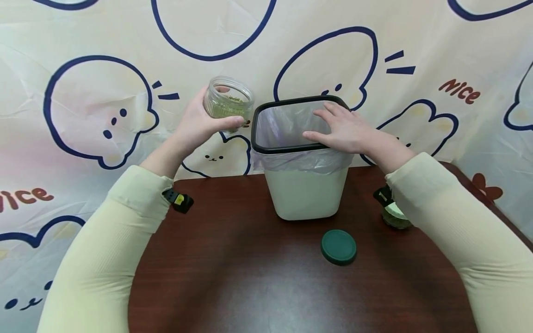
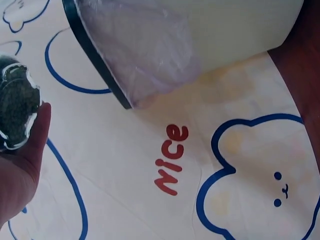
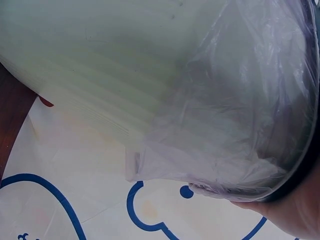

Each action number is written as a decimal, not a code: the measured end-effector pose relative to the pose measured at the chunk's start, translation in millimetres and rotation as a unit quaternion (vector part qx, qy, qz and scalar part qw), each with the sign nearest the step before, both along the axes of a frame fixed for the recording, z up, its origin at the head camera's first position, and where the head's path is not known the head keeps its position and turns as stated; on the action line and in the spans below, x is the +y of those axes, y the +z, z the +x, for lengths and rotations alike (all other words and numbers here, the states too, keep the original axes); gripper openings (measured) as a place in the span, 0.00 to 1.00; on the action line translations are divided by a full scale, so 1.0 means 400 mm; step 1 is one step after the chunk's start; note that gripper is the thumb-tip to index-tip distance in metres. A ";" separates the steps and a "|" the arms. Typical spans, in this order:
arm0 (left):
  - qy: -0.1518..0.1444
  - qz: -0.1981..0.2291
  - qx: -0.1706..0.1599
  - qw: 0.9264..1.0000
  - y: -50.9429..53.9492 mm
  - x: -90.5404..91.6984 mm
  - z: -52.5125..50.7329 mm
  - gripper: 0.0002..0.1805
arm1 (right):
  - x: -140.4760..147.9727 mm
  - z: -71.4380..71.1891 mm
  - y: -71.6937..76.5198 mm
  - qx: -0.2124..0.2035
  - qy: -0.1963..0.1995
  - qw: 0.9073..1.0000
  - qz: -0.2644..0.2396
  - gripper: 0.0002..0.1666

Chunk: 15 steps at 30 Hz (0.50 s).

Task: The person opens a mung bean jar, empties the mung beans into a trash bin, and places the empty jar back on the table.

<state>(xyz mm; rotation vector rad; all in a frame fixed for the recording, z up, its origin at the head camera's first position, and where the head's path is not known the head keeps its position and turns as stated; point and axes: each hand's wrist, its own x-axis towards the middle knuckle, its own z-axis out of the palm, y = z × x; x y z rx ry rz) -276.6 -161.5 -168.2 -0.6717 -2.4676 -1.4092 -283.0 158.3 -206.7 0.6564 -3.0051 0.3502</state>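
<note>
High on the left, my left hand point(image 1: 192, 121) grips an uncapped clear jar point(image 1: 228, 105), thumb along its near side. Green dried bits lie inside the jar, whose mouth faces up with a slight tilt. In the left wrist view the jar point(image 2: 19, 107) shows at the left edge. Just right of it stands a pale green trash bin point(image 1: 308, 194) with a black rim and a translucent purplish liner point(image 1: 306, 161) folded over. My right hand point(image 1: 350, 130) lies at the bin's right rim, fingers spread and extended over the opening. The bin's floor is hidden.
A green round lid point(image 1: 338, 247) lies on the dark brown table point(image 1: 233, 277) in front of the bin. Another jar point(image 1: 393, 218), partly behind the right sleeve, stands to the right. A cartoon-printed sheet point(image 1: 104, 111) hangs behind the table.
</note>
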 end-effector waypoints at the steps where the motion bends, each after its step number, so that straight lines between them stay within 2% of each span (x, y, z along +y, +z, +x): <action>1: -0.005 -0.001 0.000 1.000 0.005 0.001 -0.006 0.43 | 0.000 0.000 0.000 0.000 0.000 1.000 0.000 0.51; 10: -0.030 -0.024 0.005 0.999 0.055 0.034 -0.057 0.42 | -0.001 0.000 0.003 0.000 0.001 1.000 -0.003 0.51; 15: -0.014 -0.056 0.006 0.998 0.085 0.060 -0.082 0.44 | -0.002 0.000 0.001 0.005 0.003 1.000 -0.001 0.51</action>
